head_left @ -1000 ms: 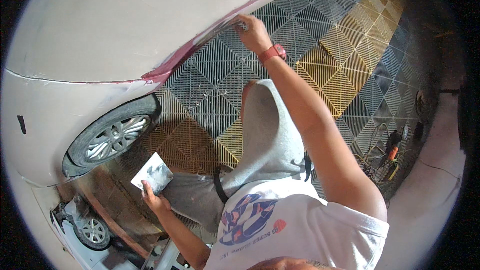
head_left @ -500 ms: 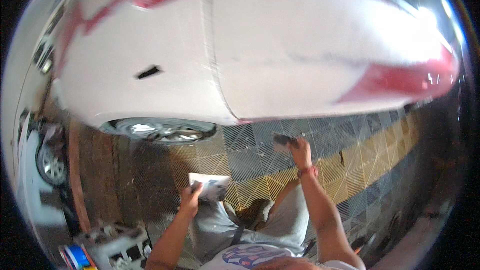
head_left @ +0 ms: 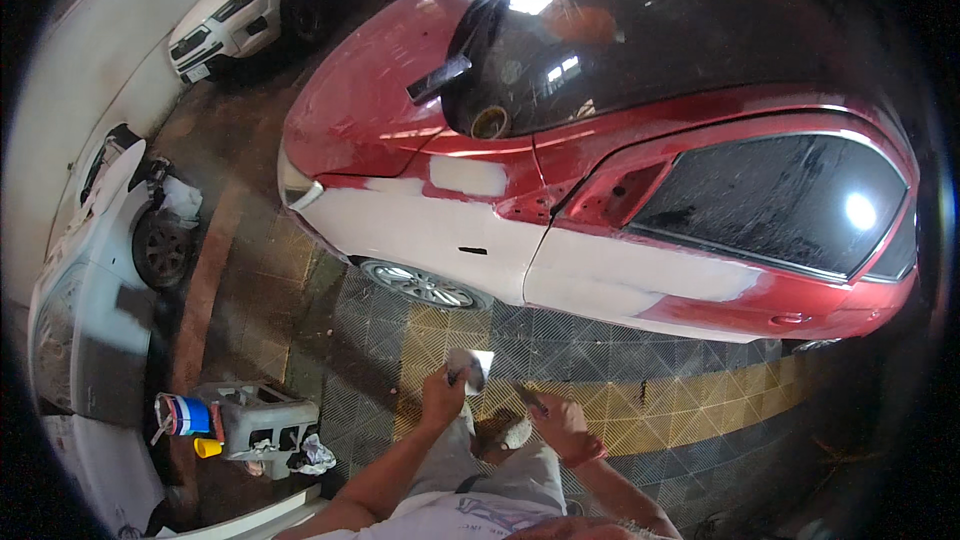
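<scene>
My left hand (head_left: 441,396) grips a small flat plate (head_left: 474,368) in front of my lap; its face is pale, with a greyish patch. To the right, my right hand (head_left: 562,430) is closed round a putty knife (head_left: 529,396), its blade pointing up and left toward the plate, with a small gap between them. Beyond both hands stands a red car (head_left: 800,300) with broad whitish, filler-like areas on its front fender (head_left: 400,225) and door (head_left: 590,270). A dark slot shows in the fender. Neither tool touches the car.
At lower left, a grey crate-like stand (head_left: 262,420) has a blue-and-white can (head_left: 187,416), a yellow cup (head_left: 208,448) and crumpled paper (head_left: 316,454) by it. A light-coloured car (head_left: 95,340) stands left, a white pickup (head_left: 245,15) behind. A tape roll (head_left: 490,122) lies near the windshield.
My view has lifted and widened, now taking in the car's windows and hood. My right hand has come left with the putty knife, closer to the plate in my left hand.
</scene>
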